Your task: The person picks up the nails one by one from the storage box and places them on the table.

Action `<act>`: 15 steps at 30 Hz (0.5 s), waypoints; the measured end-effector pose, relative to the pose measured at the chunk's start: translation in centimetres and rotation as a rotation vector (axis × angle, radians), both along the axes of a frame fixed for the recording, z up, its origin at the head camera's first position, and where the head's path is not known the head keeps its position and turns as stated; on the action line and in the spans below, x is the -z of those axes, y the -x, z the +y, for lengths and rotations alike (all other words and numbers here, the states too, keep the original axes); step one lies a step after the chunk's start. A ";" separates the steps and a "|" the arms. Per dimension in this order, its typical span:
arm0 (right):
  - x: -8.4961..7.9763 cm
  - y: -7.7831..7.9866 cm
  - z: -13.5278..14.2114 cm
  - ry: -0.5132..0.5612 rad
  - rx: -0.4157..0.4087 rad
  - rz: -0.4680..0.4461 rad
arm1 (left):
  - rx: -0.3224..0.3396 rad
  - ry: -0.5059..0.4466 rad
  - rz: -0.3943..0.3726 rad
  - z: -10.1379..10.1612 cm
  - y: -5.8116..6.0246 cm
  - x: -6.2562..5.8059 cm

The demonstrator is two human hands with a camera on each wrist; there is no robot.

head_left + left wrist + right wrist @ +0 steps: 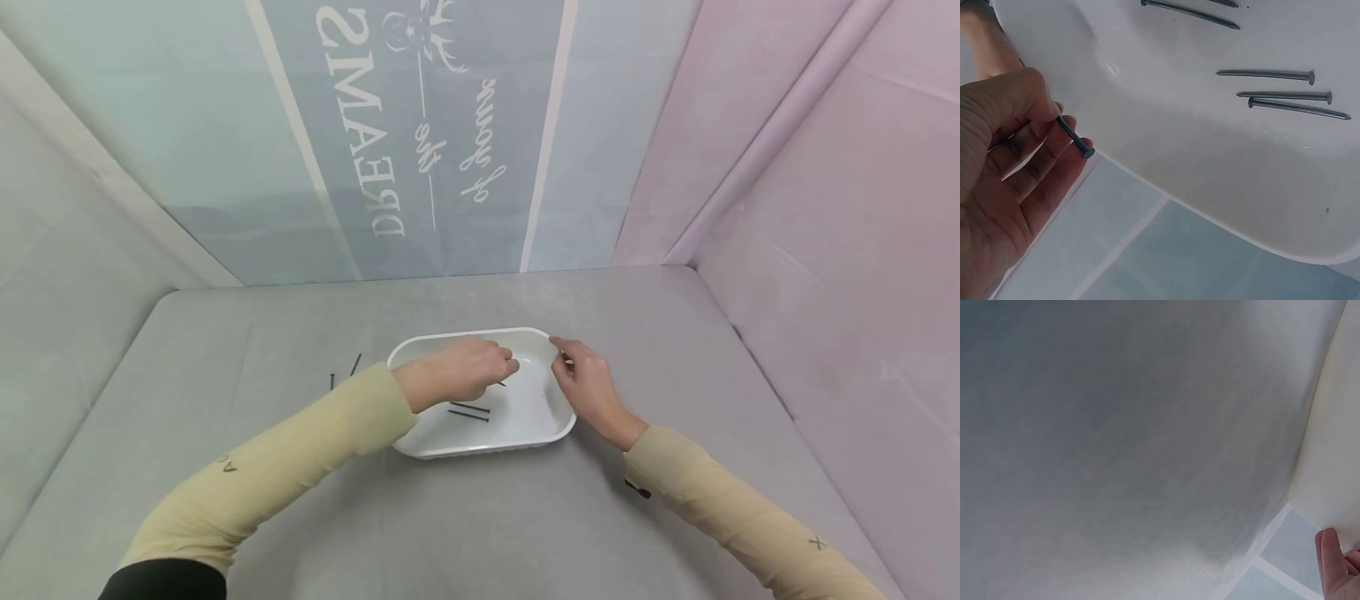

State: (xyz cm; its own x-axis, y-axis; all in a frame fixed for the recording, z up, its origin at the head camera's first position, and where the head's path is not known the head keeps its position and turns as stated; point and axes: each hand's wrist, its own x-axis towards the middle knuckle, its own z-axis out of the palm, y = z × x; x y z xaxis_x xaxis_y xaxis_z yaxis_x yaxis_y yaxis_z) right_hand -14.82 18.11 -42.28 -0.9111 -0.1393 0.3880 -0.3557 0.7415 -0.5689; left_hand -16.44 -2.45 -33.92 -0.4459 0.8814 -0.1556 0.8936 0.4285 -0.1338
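Note:
A white tray with rounded corners stands on the grey table, several dark nails lying loose on its floor. Over the tray, my left hand pinches one nail between thumb and fingertips, its flat head pointing away from the thumb. My right hand grips the tray's right rim near the far corner. From the right wrist view, only some fingers show, against the tray's outer wall. The left hand hides part of the tray floor in the head view.
Two more nails, one upright in view and one slanted, lie on the table left of the tray, by the left sleeve. A printed cloth wall rises behind the table, with pale side walls at left and right.

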 end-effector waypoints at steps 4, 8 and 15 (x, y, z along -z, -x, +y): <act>0.0 0.0 0.0 -0.002 0.002 0.005 | 0.007 -0.043 0.005 -0.4 -0.1 -0.1; 0.1 0.1 0.0 0.001 0.002 0.016 | -0.007 -0.074 -0.002 -0.8 -0.1 -0.2; 0.0 0.0 0.0 -0.001 -0.003 0.016 | -0.080 -0.101 -0.038 -1.4 -0.4 -0.7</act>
State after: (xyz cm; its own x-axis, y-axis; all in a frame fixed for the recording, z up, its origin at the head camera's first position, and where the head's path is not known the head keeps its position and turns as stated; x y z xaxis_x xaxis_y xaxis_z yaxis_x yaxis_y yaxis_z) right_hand -14.81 18.10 -42.33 -0.9044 -0.1425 0.4021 -0.3670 0.7407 -0.5628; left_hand -16.08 -3.81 -33.21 -0.5105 0.8555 -0.0864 0.8599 0.5077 -0.0530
